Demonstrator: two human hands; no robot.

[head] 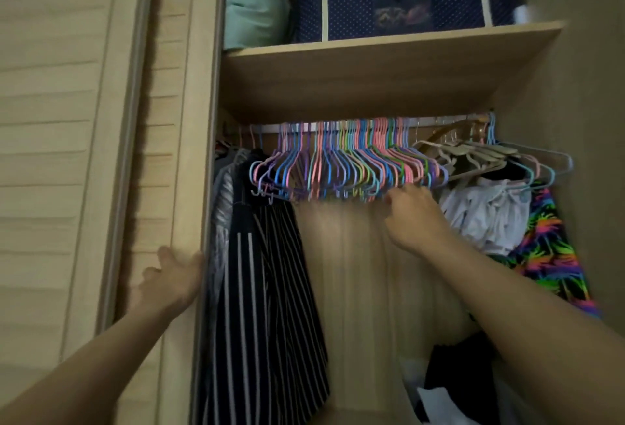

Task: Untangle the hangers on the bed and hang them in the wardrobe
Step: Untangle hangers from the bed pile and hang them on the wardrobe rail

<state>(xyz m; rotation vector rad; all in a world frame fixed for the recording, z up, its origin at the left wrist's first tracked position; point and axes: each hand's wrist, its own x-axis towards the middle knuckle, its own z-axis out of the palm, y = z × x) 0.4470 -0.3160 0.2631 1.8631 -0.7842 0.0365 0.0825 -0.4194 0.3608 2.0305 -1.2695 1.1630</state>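
Hangers: we see a dense row of pastel hangers (348,164) on the rail (270,128) under the wardrobe shelf (372,79), hooks over the rail, packed side by side.
Right hand: our right hand (414,218) reaches up to the lower edge of the row near its right end; the fingertips touch the hangers, but we cannot tell whether they pinch one.
Left hand: our left hand (172,277) rests flat with fingers spread against the edge of the wardrobe door frame (189,154), holding nothing.
Clothes: a dark striped garment (267,306) hangs at the left, a white garment (487,214) and a neon-patterned one (548,255) at the right.
Shelf top: a dotted navy storage bag (338,1) and a mint bundle (253,5).
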